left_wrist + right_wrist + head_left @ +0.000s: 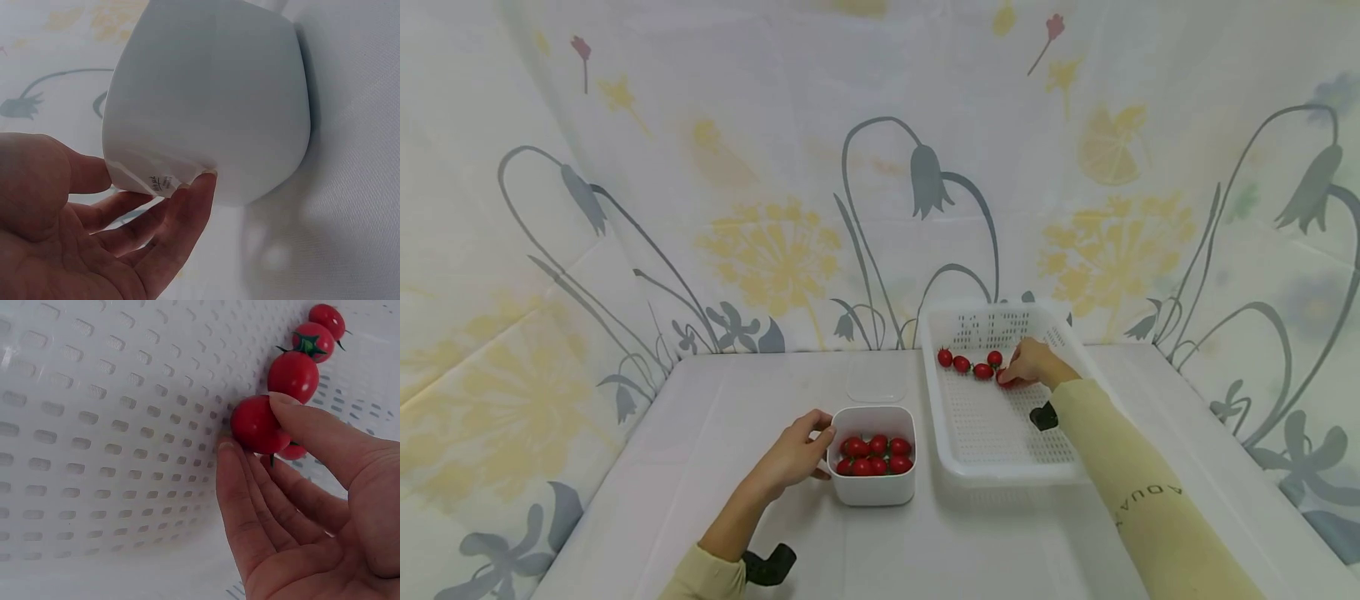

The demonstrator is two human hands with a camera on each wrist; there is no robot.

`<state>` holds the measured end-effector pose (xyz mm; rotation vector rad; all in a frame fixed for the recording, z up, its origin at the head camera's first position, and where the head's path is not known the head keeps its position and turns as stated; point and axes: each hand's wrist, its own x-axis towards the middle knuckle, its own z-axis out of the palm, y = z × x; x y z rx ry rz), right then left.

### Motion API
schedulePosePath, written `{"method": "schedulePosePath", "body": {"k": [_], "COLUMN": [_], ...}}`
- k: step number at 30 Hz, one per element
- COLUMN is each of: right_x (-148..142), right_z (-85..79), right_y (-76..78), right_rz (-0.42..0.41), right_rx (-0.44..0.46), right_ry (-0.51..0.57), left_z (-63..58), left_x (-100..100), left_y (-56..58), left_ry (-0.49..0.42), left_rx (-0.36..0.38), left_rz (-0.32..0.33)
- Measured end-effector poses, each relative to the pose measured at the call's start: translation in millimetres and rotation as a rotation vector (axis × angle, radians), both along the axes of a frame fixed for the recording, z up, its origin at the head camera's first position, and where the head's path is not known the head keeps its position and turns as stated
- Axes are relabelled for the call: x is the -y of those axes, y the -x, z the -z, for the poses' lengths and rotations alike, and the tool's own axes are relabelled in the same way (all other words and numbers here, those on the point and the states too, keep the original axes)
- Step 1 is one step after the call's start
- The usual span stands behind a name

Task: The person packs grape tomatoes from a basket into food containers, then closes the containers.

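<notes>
My right hand [1036,363] reaches into a white perforated basket [951,442] and pinches a red cherry tomato [253,428] between thumb and fingertips. Several other cherry tomatoes [294,376] lie in a row beside it along the basket floor, some with green calyxes. To the left of the basket stands a small white square container [874,493] holding several cherry tomatoes [877,467]. My left hand [796,450] rests against the container's left side, fingertips on its outer wall and thumb right at the rim in the left wrist view.
A clear flat lid [877,383] lies behind the container on the white table [737,392]. A flower-printed cloth [775,167] hangs behind and at both sides. Each wrist carries a black camera mount [769,567].
</notes>
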<state>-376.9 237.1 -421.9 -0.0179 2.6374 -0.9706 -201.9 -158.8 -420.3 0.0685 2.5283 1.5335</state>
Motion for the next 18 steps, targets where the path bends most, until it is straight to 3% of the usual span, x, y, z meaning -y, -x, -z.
{"method": "schedulePosePath", "body": {"k": [7, 18], "right_x": [3.5, 6.0], "right_z": [-0.2, -1.3], "right_y": [-4.4, -6.6], "right_rz": [-0.041, -0.043], "right_rx": [0.052, 0.088], "right_ry": [0.058, 0.063], "left_z": [-0.5, 1.6], "left_x": [0.1, 0.9], "left_y": [-0.7, 0.7], "left_ry": [0.003, -0.001], "left_rx": [-0.002, 0.005], "left_rz": [0.006, 0.008]}}
